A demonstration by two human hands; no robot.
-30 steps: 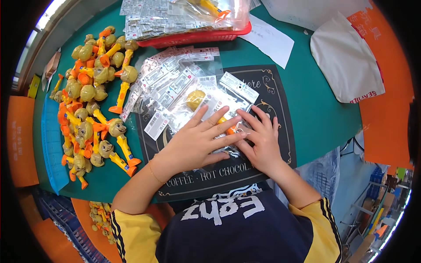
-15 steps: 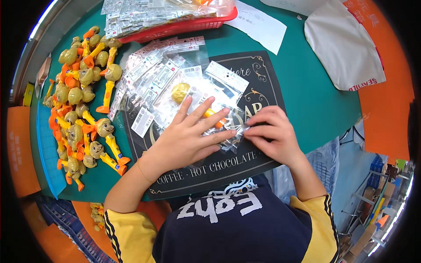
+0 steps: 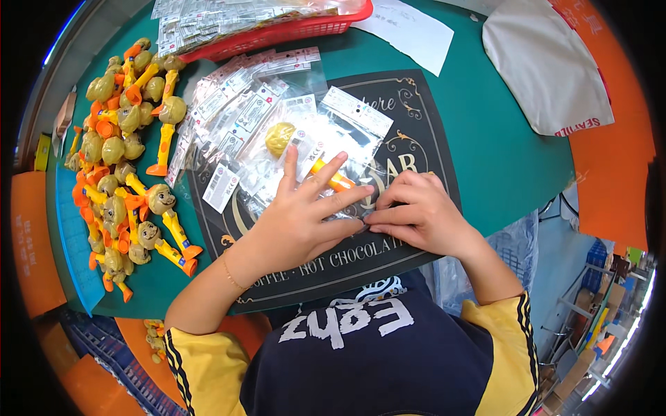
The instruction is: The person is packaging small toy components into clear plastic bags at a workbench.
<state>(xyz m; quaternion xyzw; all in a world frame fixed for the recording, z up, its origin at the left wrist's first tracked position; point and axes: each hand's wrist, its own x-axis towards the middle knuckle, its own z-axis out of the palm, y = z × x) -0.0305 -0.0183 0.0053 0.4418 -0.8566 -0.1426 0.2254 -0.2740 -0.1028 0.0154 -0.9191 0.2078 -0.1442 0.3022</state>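
A clear plastic bag point(image 3: 365, 205) lies on the black printed mat point(image 3: 319, 274), with a toy figure inside. The toy's golden round head point(image 3: 279, 139) and orange-and-yellow body point(image 3: 340, 182) show through the film. Across the lower part of the bag rests my left hand point(image 3: 312, 208), fingers spread and flat. Just to its right, my right hand point(image 3: 416, 215) pinches the bag's near right edge between thumb and fingers. Beneath and beyond are more clear bags with white printed headers point(image 3: 357, 111), fanned in a loose pile. My left hand hides part of the toy.
At left, several golden-headed toy figures point(image 3: 161, 199) are heaped beside a blue tray point(image 3: 76, 243). A red basket point(image 3: 270, 43) full of printed bags stands at the back. White paper point(image 3: 409, 31) and a white cloth bag point(image 3: 541, 69) lie toward the far right of the green table point(image 3: 513, 173).
The bagged toy has shifted slightly left and away from me. My right hand has moved a little left and nearer, along the bag's edge. My left hand stays spread on the bag.
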